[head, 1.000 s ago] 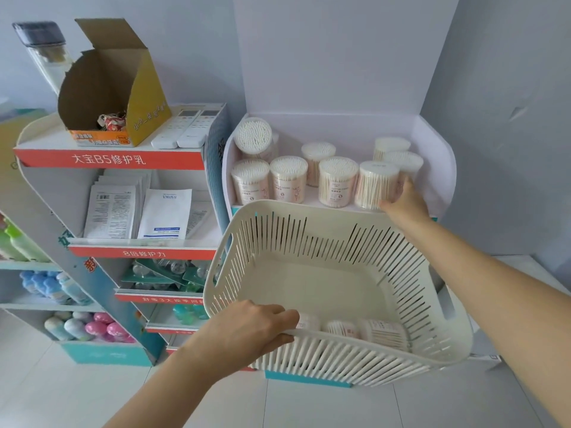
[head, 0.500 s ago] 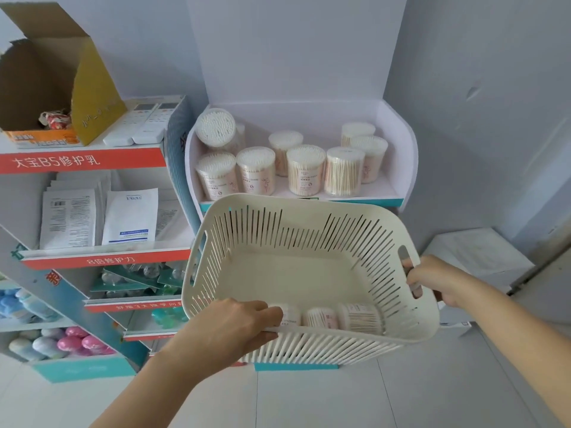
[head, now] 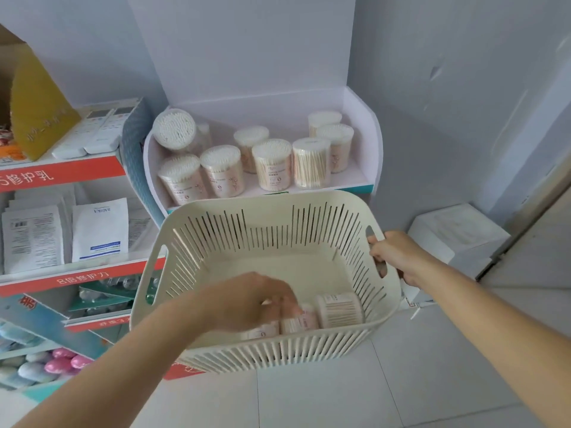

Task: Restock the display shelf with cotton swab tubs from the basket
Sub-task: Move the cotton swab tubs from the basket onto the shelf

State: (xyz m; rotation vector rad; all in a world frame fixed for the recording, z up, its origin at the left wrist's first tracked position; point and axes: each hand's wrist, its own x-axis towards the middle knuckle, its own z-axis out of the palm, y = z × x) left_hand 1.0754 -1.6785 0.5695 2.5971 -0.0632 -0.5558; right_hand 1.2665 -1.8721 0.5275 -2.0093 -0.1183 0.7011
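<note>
I hold a cream slotted basket point(head: 268, 201) in front of the white display shelf point(head: 367, 140). My right hand point(head: 398, 254) grips its right handle slot. My left hand point(head: 247, 299) is inside the basket, fingers curled down onto the cotton swab tubs; blur hides whether it grips one. Three tubs lie on their sides along the near wall: one at the right point(head: 340, 310), one in the middle point(head: 301, 322), one partly under my fingers point(head: 262, 332). Several tubs point(head: 272, 163) stand on the shelf, and one point(head: 174, 128) lies tilted on top at the left.
A red-trimmed rack at the left holds white sachets point(head: 99, 230), two long white packs point(head: 102, 131) and an open cardboard box point(head: 37, 112). A white carton point(head: 457, 236) sits low at the right by the wall. Pale floor tiles point(head: 309, 396) lie below.
My right hand left the tub on the shelf and took the basket's right handle. My left hand let go of the near rim and went down inside onto the tubs.
</note>
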